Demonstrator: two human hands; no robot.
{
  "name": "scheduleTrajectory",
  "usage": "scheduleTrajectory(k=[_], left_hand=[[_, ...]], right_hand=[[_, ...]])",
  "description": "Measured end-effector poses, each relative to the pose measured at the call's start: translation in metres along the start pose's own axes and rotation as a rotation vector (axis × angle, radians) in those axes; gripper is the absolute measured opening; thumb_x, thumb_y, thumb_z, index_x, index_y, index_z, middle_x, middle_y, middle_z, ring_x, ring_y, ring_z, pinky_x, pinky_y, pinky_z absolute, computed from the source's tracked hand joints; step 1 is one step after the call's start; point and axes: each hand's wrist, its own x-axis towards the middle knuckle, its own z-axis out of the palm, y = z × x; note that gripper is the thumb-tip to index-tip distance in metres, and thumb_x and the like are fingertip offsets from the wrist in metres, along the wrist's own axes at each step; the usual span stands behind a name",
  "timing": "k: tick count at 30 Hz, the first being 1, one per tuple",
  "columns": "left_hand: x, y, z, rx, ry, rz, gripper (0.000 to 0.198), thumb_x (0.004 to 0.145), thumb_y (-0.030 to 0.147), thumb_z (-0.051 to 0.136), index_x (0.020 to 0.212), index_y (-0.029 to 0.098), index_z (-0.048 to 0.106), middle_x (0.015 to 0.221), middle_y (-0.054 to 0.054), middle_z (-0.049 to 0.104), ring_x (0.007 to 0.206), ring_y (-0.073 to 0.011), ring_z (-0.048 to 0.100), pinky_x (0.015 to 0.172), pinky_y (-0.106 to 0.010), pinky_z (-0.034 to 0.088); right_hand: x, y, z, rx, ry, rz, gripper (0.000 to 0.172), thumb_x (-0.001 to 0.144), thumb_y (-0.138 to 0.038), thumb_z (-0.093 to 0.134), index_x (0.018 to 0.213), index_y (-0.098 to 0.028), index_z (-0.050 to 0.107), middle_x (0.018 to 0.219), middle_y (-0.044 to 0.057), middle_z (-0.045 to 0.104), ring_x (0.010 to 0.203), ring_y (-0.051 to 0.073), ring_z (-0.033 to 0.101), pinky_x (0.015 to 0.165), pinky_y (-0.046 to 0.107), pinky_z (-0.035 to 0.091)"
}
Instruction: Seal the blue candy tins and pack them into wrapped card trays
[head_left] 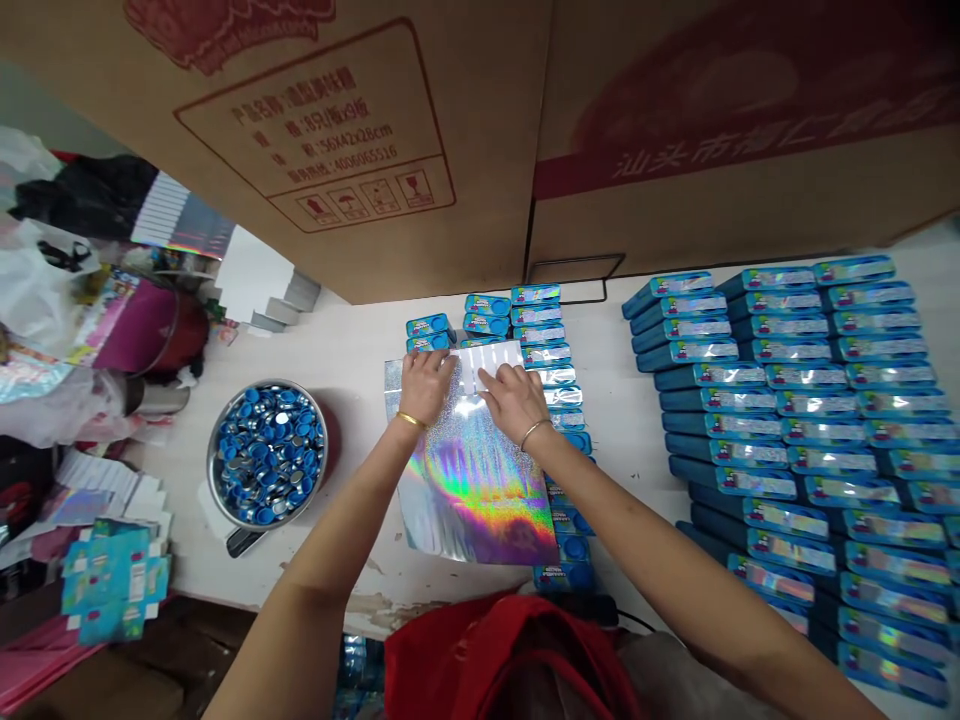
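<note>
Soft even light, rainbow glare across silvery rectangular holographic sheet [480, 480], dim red-printed brown cardboard carton [735, 110] at upper right, wide-angle stretching toward edges

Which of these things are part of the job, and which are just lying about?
Probably part of the job:
holographic sheet, with the left hand and right hand on it
small blue boxes along the sheet's edges
rows of blue boxes at right
perhaps the blue-and-silver caps in their metal pan

Apparently just lying about:
white plastic bag
purple container
large printed carton
</note>
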Motion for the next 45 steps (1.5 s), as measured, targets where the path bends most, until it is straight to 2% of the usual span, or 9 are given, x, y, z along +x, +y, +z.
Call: scheduleTrajectory(k=[5,8,10,15,21,26,32,40,45], left_hand=[[-0.038,0.045,-0.032,-0.370,0.239,-0.197,0.007,0.087,0.025,0.055,0.082,0.020,0.056,0.088,-0.005,0.064,0.088,-0.0202,0.057,0.085,-0.037,0.036],[-0.057,0.082,-0.058,-0.806,0.486,-0.502,0.014,0.082,0.028,0.063,0.078,0.020,0.053,0.077,0.000,0.058,0.077,-0.0150,0.057,0.077,-0.030,0.042],[-0.064,0.105,-0.069,-1.107,0.551,-0.644,0.019,0.078,0.030,0.068,0.078,0.019,0.052,0.075,0.001,0.056,0.073,-0.0130,0.058,0.072,-0.027,0.043],[-0.080,0.152,-0.055,-1.461,0.439,-0.781,0.028,0.068,0.033,0.077,0.072,0.018,0.053,0.069,0.003,0.055,0.067,-0.0097,0.058,0.068,-0.022,0.044],[-0.089,0.193,-0.016,-1.588,0.285,-0.879,0.034,0.060,0.036,0.081,0.065,0.017,0.053,0.061,0.005,0.051,0.058,-0.0082,0.051,0.060,-0.022,0.043],[-0.073,0.212,-0.011,-1.617,0.291,-0.853,0.030,0.064,0.033,0.079,0.069,0.017,0.054,0.064,0.004,0.056,0.063,-0.0082,0.054,0.065,-0.022,0.043],[-0.063,0.216,0.015,-1.522,0.276,-0.807,0.024,0.069,0.033,0.074,0.070,0.018,0.055,0.064,0.004,0.055,0.062,-0.0095,0.053,0.064,-0.023,0.043],[-0.050,0.205,0.032,-0.665,0.284,-0.660,0.010,0.078,0.025,0.066,0.071,0.020,0.060,0.087,-0.002,0.059,0.091,-0.0197,0.053,0.086,-0.036,0.036],[-0.046,0.210,0.034,-0.453,0.206,-0.634,0.008,0.079,0.024,0.063,0.073,0.021,0.060,0.093,-0.004,0.057,0.093,-0.0219,0.051,0.081,-0.036,0.032]], right_hand=[[0.001,0.002,0.000,0.137,0.043,0.020,0.038,0.093,-0.031,0.044,0.127,-0.017,0.056,0.100,0.013,0.059,0.095,0.027,0.048,0.081,0.039,0.031],[-0.017,-0.001,-0.007,0.521,0.182,0.110,0.044,0.095,-0.041,0.038,0.125,-0.015,0.055,0.098,0.012,0.061,0.094,0.025,0.052,0.083,0.038,0.036],[-0.043,-0.005,-0.015,0.884,0.216,0.203,0.050,0.095,-0.051,0.031,0.119,-0.017,0.058,0.092,0.008,0.062,0.085,0.021,0.055,0.079,0.036,0.041],[-0.122,-0.014,-0.033,1.376,0.154,0.410,0.036,0.081,-0.056,0.057,0.080,-0.021,0.061,0.069,-0.001,0.059,0.064,0.014,0.052,0.065,0.029,0.043],[-0.166,0.029,-0.040,1.319,0.341,0.598,0.039,0.075,-0.059,0.061,0.069,-0.021,0.056,0.062,-0.002,0.056,0.058,0.012,0.048,0.061,0.027,0.041],[-0.172,0.053,-0.039,1.214,0.305,0.707,0.058,0.077,-0.073,0.045,0.090,-0.020,0.065,0.077,0.002,0.061,0.063,0.014,0.050,0.057,0.027,0.040],[-0.159,0.052,-0.026,1.285,0.364,0.658,0.041,0.070,-0.060,0.064,0.065,-0.021,0.055,0.061,-0.002,0.054,0.059,0.013,0.046,0.060,0.027,0.040],[-0.137,0.087,-0.020,0.744,0.375,0.452,0.029,0.083,-0.043,0.052,0.066,-0.021,0.056,0.062,-0.002,0.052,0.058,0.013,0.044,0.060,0.027,0.036],[-0.134,0.097,-0.013,0.542,0.298,0.465,0.026,0.085,-0.039,0.050,0.069,-0.021,0.060,0.069,0.000,0.059,0.064,0.014,0.049,0.067,0.029,0.035]])
